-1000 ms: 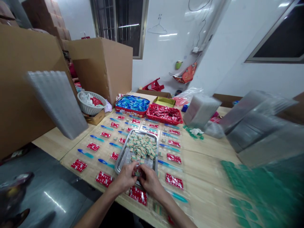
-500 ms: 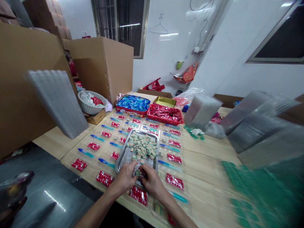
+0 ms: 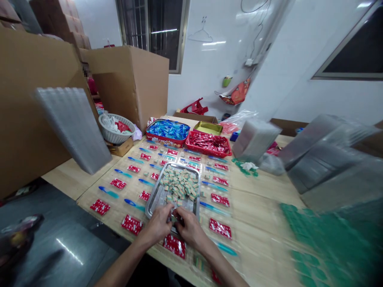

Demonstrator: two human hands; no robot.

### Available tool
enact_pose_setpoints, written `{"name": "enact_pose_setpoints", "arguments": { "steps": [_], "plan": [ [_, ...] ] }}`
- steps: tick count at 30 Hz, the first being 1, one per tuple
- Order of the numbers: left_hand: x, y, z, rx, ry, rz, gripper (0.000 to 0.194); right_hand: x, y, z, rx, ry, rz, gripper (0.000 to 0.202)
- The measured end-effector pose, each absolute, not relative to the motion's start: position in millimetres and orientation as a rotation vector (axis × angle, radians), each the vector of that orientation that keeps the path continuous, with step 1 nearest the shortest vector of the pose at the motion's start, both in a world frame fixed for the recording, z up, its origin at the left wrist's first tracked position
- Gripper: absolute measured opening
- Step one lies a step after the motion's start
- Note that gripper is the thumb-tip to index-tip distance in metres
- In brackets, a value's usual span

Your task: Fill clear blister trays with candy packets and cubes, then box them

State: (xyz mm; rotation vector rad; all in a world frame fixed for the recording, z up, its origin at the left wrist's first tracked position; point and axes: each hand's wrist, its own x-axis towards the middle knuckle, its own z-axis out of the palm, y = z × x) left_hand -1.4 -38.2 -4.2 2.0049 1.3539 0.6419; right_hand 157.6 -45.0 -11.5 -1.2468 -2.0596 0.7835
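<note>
A metal tray [image 3: 151,205] holds a heap of small green-and-beige blocks [image 3: 181,183]. My left hand [image 3: 160,223] and my right hand [image 3: 188,226] meet over the tray's near end, their fingers bent and closed. Between the fingertips there seems to be a small block, mostly hidden by the fingers. A red patterned packet [image 3: 174,246] lies just below my hands. Around the tray, clear plastic blister trays lie in rows with blue toothbrush-like handles [image 3: 134,204] and red packets [image 3: 131,224].
Behind the tray stand a tin of blue wrapped items [image 3: 168,129], a red basket of shiny red packets [image 3: 208,143] and a gold tray [image 3: 208,128]. Stacked clear plastic trays [image 3: 74,131] rise at the left, more [image 3: 254,139] at the right. Green sheets [image 3: 317,235] lie right.
Both hands stay at the near end of the tray; the fingers have shifted only slightly. At the far left, a dark blurred shape on the floor has moved.
</note>
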Motion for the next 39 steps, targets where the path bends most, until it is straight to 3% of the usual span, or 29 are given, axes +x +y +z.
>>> {"name": "enact_pose_setpoints", "arguments": {
  "steps": [13,23,29,33,39],
  "plan": [
    [0.2,-37.4,-7.6,1.963,1.389,0.62,0.048,157.7,-44.8,2.4,-1.246,-2.173,0.764,0.026],
    [0.3,-35.7,-3.8,1.929,1.372,0.655,0.051,159.8,-32.5,-3.2,-1.217,-2.52,0.506,0.025],
    [-22.0,-29.6,4.8,1.732,1.53,0.897,0.045,147.5,8.0,10.7,-1.209,-2.231,0.853,0.01],
    [-58.4,-34.2,8.4,1.627,1.731,1.018,0.023,99.8,56.7,20.1,-1.227,-2.02,1.162,0.003],
    [-107.9,-45.5,-1.5,1.572,1.925,0.974,0.021,13.7,101.3,8.0,-1.377,-2.154,1.166,0.007]
  ]
}}
